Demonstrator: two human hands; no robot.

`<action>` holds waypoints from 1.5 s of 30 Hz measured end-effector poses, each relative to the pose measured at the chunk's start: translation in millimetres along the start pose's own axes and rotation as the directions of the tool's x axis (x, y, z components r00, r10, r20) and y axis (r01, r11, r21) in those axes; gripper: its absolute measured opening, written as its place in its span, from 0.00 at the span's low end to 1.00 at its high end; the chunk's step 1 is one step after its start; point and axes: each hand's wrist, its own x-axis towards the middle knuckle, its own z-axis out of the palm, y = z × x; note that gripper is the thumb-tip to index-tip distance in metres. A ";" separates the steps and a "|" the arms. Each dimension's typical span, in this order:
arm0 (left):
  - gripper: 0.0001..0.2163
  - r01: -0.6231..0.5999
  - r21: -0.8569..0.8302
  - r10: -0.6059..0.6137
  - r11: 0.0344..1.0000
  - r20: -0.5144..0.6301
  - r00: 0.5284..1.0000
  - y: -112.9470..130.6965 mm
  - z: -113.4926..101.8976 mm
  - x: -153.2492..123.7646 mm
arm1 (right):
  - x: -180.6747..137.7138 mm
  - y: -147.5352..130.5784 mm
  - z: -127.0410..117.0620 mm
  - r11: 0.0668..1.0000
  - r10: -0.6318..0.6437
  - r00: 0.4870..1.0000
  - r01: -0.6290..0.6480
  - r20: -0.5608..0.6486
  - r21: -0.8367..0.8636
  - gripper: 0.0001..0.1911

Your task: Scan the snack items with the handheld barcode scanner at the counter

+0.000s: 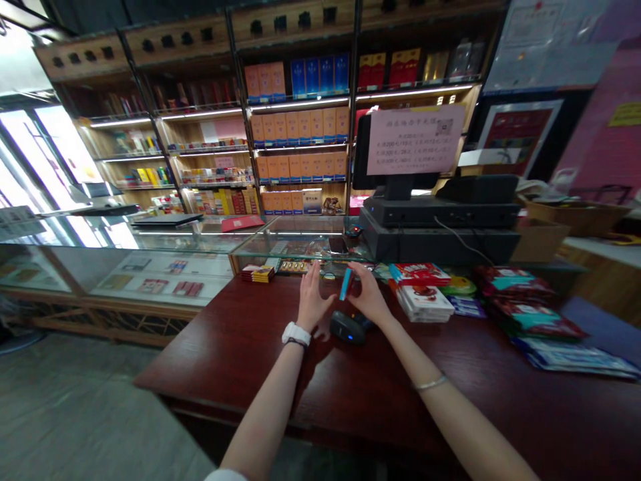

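Observation:
My right hand (368, 294) grips a small, thin blue pack (345, 284) between thumb and fingers, holding it upright above the counter. What kind of pack it is cannot be made out. To its left, my left hand (313, 297) has its fingers stretched up and its thumb apart, with nothing in it. A white watch (296, 333) is on the left wrist. Just below both hands a black barcode scanner (348, 327) with a blue light lies on the dark red wooden counter (240, 354).
Right of my hands are stacked red and white boxes (425, 304) and dark snack bags (531, 307). Small yellow packs (259, 273) sit at the left. Behind stand a glass display case (300, 230), a register screen with a pink sign (413, 140), and stocked shelves (300, 147).

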 end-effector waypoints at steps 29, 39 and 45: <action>0.30 0.051 0.307 -0.056 0.950 0.008 0.998 -7.0 -8.9 3.1 | -12.1 4.2 -13.3 0.995 0.002 0.999 -0.005 0.036 0.097 0.52; 0.31 -0.067 0.403 0.050 0.913 0.052 0.997 -5.3 -10.4 -0.6 | -22.5 12.3 -8.7 0.996 0.054 0.997 -0.050 0.055 -0.071 0.42; 0.29 -0.061 0.385 0.040 0.921 0.064 0.997 -5.2 -9.0 -2.0 | -23.7 15.0 -7.5 0.992 0.048 0.998 -0.042 0.043 -0.115 0.42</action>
